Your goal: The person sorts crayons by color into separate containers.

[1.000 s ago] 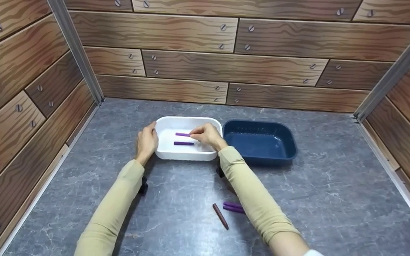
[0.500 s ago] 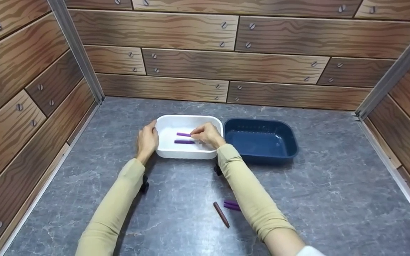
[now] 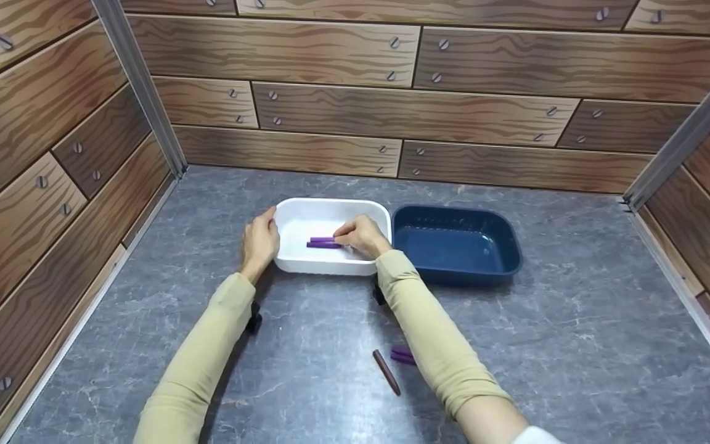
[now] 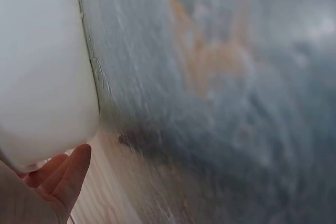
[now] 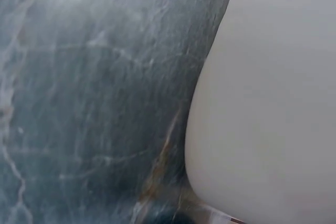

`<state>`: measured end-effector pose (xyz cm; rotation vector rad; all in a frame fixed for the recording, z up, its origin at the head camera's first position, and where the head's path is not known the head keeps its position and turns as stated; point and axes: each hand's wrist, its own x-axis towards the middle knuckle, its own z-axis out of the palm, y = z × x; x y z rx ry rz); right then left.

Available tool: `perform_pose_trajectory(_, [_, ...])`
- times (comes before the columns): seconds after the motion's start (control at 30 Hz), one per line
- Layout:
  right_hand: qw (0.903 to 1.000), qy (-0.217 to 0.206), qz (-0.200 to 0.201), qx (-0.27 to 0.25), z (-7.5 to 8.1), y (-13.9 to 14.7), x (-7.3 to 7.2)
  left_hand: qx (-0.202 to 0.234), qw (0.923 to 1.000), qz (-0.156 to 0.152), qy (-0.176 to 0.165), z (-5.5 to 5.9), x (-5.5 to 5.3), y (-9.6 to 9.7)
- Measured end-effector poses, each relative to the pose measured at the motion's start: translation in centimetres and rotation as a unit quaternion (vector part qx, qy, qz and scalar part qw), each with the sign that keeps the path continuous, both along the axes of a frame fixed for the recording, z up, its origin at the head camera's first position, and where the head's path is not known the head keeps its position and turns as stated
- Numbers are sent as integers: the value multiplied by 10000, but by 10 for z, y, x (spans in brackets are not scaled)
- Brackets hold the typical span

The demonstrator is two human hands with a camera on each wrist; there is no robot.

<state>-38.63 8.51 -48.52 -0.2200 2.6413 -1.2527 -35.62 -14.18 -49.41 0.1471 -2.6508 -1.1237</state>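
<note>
In the head view, my right hand reaches into the white tray and pinches the right end of a purple crayon. A second purple crayon lies just in front of it on the tray floor, nearly parallel. My left hand rests against the tray's left side. In the left wrist view, straight fingers touch the outer wall of the white tray. The right wrist view shows the outside of the white tray, with the right hand hidden.
A dark blue tray stands right beside the white one. Nearer on the grey marbled table lie a brown crayon and purple crayons, partly covered by the right forearm. Wood-patterned walls surround the table on three sides.
The pinched purple crayon has moved toward the front of the tray and is now close beside the other one. My left hand has stayed at the tray's side.
</note>
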Motion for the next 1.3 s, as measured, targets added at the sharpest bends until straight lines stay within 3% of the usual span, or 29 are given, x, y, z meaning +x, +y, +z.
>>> perform_pose_trajectory(1.3, [9999, -29, 92, -140, -2, -3, -1, -86, 9999, -8, 98, 0, -1, -1])
